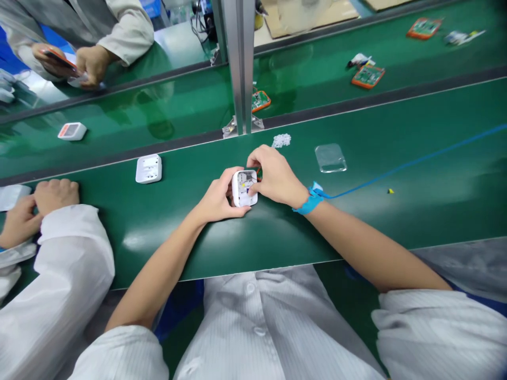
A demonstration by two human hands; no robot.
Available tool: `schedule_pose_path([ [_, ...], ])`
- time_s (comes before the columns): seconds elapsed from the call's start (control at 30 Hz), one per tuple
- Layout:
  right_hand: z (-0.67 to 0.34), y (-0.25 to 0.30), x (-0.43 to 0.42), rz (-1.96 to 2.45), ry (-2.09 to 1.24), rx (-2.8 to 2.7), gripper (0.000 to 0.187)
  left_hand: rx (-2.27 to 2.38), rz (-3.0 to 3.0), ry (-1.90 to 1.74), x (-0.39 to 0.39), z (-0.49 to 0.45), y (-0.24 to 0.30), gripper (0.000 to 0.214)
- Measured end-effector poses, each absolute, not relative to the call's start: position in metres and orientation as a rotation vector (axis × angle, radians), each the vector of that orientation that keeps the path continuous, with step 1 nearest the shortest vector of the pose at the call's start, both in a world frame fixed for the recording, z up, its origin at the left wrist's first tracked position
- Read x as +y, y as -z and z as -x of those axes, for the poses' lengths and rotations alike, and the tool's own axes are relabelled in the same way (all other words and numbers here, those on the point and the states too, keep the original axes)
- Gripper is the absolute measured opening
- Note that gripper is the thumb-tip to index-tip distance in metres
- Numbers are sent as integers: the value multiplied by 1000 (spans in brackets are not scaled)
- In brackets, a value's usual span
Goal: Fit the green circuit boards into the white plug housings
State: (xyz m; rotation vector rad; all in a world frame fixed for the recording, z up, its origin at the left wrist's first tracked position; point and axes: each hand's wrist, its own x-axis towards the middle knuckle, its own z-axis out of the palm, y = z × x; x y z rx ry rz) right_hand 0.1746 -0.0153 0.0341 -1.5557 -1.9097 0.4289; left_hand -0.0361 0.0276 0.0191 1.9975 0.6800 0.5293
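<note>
My left hand (217,200) is closed round a small white square housing (243,188) and holds it just above the green belt (396,211). The housing's open side faces me and shows wires inside. My right hand (273,177) curls over its top right edge, fingers pinched on the housing and its wires. A blue wrist strap (311,199) sits on my right wrist, with a blue cord (415,161) running off to the right.
A white housing (149,168), a pile of small white parts (281,140) and a clear plastic cover (330,158) lie on the belt. Orange-edged circuit boards (368,76) lie beyond. A metal post (238,63) stands ahead. Co-workers' hands (55,195) are at left and far left (93,63).
</note>
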Motion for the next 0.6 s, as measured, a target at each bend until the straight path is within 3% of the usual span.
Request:
schedule_pose_path([
  [0.13, -181, -35, -19, 1440, -585, -2181, 65, 595, -2011, -521, 27, 39, -16, 88],
  [0.4, -189, -63, -19, 1531, -583, -2251, 34, 530, -1932, -616, 21, 38, -12, 96],
  [0.6, -267, -71, 25, 1680, -450, -1662, 32, 556, -1953, -600, 23, 33, -6, 70],
])
